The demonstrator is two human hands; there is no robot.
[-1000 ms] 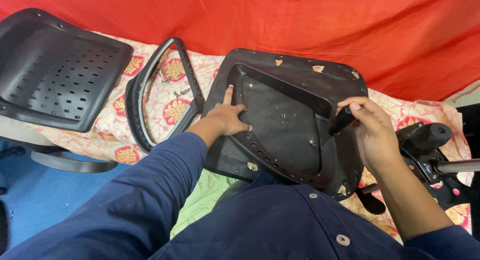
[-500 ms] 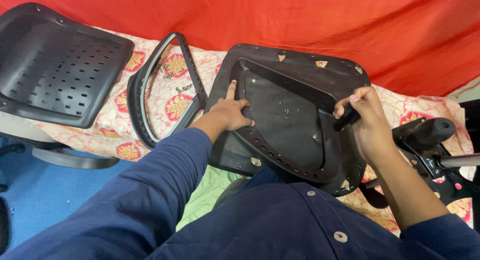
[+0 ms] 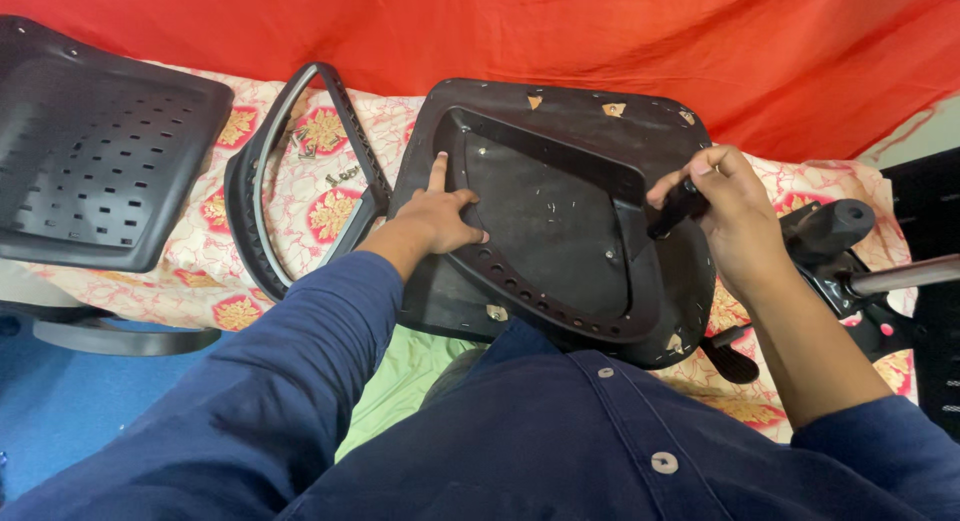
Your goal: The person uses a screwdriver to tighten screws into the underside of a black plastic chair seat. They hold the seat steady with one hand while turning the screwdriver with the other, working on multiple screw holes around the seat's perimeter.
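A black plastic chair seat pan (image 3: 560, 161) lies upside down on a patterned cloth (image 3: 300, 196), leaning toward my lap. My left hand (image 3: 440, 213) rests flat on its left inner rim, index finger pointing up. My right hand (image 3: 725, 209) grips a black-handled tool (image 3: 678, 207), its tip set against the right side of the seat pan.
A perforated black chair back (image 3: 100, 151) lies at the left. A black armrest loop (image 3: 262, 181) sits between it and the seat, with small screws (image 3: 340, 174) inside it. A chair mechanism with a metal rod (image 3: 870, 271) lies at the right. Red cloth (image 3: 500, 31) hangs behind.
My right hand with the tool has moved slightly left and down onto the seat pan's right side. The left hand stays on the rim.
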